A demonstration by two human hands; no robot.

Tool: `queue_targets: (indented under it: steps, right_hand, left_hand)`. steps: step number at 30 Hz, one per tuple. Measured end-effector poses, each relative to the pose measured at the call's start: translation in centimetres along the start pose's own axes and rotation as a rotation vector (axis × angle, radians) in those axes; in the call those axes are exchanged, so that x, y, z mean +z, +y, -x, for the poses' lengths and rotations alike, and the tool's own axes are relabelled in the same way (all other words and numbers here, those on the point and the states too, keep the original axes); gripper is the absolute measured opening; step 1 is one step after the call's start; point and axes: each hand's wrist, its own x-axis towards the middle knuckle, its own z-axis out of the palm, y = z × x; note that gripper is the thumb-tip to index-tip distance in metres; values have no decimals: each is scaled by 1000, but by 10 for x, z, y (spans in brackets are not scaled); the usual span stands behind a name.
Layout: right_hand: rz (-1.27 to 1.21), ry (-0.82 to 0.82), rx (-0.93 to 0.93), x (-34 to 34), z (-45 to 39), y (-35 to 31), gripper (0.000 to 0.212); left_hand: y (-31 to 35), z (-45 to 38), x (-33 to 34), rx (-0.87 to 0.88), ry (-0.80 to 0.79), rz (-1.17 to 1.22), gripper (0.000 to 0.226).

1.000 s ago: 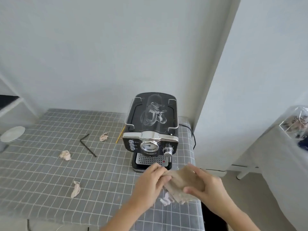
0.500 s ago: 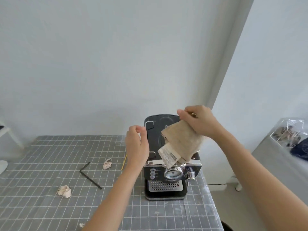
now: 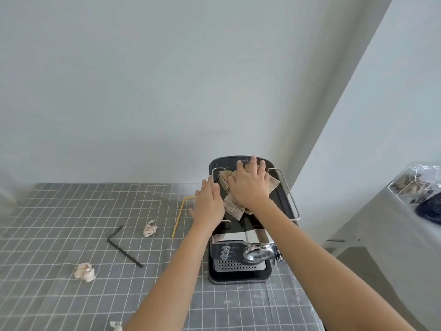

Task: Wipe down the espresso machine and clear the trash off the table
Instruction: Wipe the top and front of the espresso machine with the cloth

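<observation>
A black and chrome espresso machine (image 3: 238,266) stands at the right end of the grey checked table (image 3: 47,211). My right hand (image 3: 250,187) lies flat, fingers spread, pressing a beige cloth (image 3: 224,179) onto the machine's top tray. My left hand (image 3: 208,204) rests against the top's left rail, fingers together. Trash lies on the table: a crumpled paper wad (image 3: 149,229) near the machine, a second wad (image 3: 84,272) further left, a third wad (image 3: 116,326) at the front edge, a bent yellow straw (image 3: 179,217) and a bent black straw (image 3: 121,247).
A white wall runs close behind the table and machine. To the right, across a gap, a grey-covered surface holds a clear plastic box (image 3: 415,185) and a dark blue item (image 3: 429,209). The table's right edge is just past the machine.
My right hand has brought the cloth down from above the machine and pressed it flat on the top tray. My left hand moved from mid-air onto the left rail.
</observation>
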Motion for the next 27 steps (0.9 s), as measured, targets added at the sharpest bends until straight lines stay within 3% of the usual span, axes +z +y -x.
queue_targets:
  steps: [7,15,19,22,24,27]
  right_hand:
    - [-82,-89,-239,-8,67,32,60]
    - [-53,-71,-5,-6,-20,9,61]
    - [1,-89,-285,-10,15,23,58]
    - [-143,-157,-448,-14,60,53,58]
    - [-183,-203,-416,-17,57,61,62]
    - [-155,-138,-246,-14,15,44,66]
  left_hand:
    - [8,4,2,-106,7,-122,48]
    - [8,4,-1,-61,20,-120,48]
    - [10,6,-1,-94,36,-108,47]
    - [11,7,-2,-107,24,-115,47]
    - [13,7,-1,-103,20,-104,47]
    - [12,6,-1,-92,24,-78,47]
